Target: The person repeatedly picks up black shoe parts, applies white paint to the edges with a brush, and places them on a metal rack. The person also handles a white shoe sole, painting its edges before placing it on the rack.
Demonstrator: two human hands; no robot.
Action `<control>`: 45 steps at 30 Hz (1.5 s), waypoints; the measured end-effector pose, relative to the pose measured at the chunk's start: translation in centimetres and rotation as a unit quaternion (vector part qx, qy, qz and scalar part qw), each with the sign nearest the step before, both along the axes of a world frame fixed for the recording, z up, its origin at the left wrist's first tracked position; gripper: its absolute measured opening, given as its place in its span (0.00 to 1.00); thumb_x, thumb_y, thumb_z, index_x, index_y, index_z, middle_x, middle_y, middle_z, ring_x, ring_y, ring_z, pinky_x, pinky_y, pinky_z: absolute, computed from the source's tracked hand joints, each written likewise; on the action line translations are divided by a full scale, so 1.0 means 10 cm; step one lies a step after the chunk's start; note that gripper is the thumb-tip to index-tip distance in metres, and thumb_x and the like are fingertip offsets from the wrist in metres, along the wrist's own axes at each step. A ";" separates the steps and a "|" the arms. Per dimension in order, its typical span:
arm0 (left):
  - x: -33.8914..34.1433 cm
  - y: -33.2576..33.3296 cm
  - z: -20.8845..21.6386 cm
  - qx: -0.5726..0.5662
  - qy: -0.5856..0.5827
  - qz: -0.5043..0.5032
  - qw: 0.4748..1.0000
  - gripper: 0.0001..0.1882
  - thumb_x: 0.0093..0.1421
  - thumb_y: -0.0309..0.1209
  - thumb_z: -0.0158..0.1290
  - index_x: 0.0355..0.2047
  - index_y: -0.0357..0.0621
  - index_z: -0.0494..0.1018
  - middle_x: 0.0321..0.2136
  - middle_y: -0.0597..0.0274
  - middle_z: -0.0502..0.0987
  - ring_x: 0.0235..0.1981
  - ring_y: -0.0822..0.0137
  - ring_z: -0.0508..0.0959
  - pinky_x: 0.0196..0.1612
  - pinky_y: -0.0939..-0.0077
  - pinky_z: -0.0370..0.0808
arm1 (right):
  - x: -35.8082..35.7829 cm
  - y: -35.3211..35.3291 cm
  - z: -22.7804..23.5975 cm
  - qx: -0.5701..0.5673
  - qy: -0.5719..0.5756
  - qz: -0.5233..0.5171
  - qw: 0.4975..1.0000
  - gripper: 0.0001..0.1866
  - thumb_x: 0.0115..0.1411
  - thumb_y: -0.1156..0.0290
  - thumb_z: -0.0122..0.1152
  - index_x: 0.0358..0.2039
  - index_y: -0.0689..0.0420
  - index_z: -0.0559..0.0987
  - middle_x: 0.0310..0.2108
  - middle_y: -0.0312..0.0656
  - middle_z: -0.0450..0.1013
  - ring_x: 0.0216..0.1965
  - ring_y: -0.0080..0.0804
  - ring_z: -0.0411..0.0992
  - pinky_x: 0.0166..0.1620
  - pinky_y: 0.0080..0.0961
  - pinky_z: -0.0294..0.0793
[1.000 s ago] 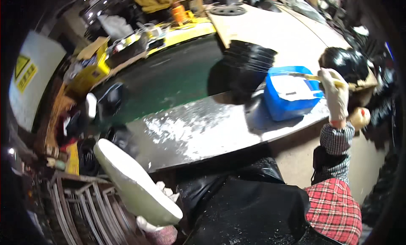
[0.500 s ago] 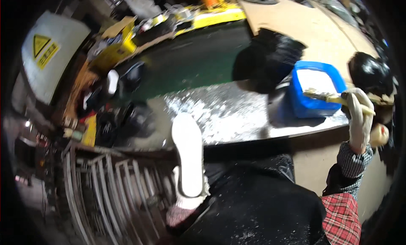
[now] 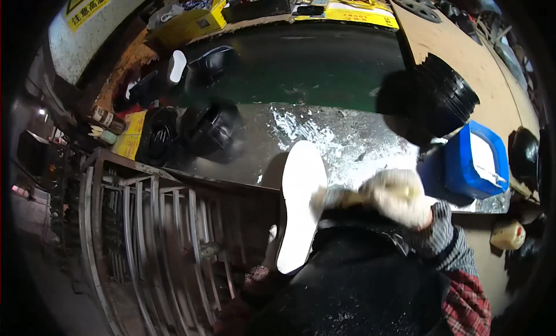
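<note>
white smears [image 3: 347, 148] lie on the metal bench [image 3: 249, 145], and a metal rack [image 3: 139, 237] stands to the left. a sole [image 3: 304, 208] is held up at the near edge of the bench, by the black apron [image 3: 359, 278]. the left hand [image 3: 272, 234] is mostly hidden behind the sole. it seems to hold it from below, with just a pale tip showing by the left edge. the right hand [image 3: 399, 197], in a pale glove, is closed around a brush [image 3: 346, 198]. the hands are apart. the brush tip laps over the right edge of the sole, but it is too blurry to tell if they touch.

the top face of the sole looks white from end to end, so that side looks mostly done. i cannot tell if the white is wet. the back is hidden, so i cannot say what is left there. white stuff [image 3: 482, 156] is left in the blue tub [image 3: 463, 188]. another white sole [image 3: 177, 66] lies far left, with neither hand near it.
</note>
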State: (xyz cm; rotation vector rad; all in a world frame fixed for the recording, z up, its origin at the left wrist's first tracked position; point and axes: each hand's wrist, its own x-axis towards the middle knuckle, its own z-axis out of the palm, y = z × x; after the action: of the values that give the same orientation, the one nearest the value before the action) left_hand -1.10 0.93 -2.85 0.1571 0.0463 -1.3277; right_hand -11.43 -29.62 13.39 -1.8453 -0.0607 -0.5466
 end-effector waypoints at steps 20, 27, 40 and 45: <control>0.01 -0.36 0.89 0.043 0.060 0.026 0.997 0.40 0.67 0.65 0.34 0.64 0.46 0.62 0.44 0.43 0.78 0.37 0.46 0.81 0.43 0.47 0.81 | -0.16 0.49 0.50 -0.041 0.084 0.134 0.987 0.09 0.64 0.69 0.62 0.36 0.64 0.81 0.31 0.43 0.81 0.33 0.28 0.80 0.36 0.25 0.81; 0.12 -0.28 0.44 -0.171 -0.046 -0.052 0.983 0.42 0.68 0.64 0.33 0.65 0.40 0.59 0.49 0.31 0.74 0.41 0.34 0.81 0.23 0.40 0.81 | -0.52 0.03 0.14 -0.016 0.054 0.168 0.984 0.15 0.60 0.65 0.69 0.41 0.63 0.82 0.41 0.50 0.81 0.42 0.37 0.81 0.43 0.30 0.83; 0.12 -0.03 0.58 0.029 0.057 -0.025 0.998 0.40 0.66 0.62 0.43 0.65 0.43 0.63 0.51 0.42 0.76 0.39 0.45 0.83 0.32 0.48 0.83 | 0.15 -0.29 -0.07 0.051 0.045 -0.062 0.996 0.15 0.63 0.76 0.62 0.51 0.61 0.78 0.43 0.41 0.78 0.41 0.27 0.76 0.42 0.23 0.77; 0.33 -0.14 0.72 -0.035 0.008 -0.024 0.999 0.43 0.64 0.67 0.40 0.63 0.44 0.64 0.45 0.36 0.77 0.33 0.40 0.82 0.22 0.50 0.81 | -0.05 0.29 0.47 -0.297 -0.023 0.073 0.952 0.15 0.52 0.80 0.69 0.42 0.60 0.81 0.27 0.44 0.74 0.23 0.40 0.75 0.26 0.33 0.74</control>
State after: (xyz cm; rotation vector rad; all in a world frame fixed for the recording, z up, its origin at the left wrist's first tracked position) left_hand 2.23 -0.43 4.39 0.0873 0.0096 -1.3764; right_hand -11.89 -26.69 18.10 -2.3864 -0.4315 -0.4996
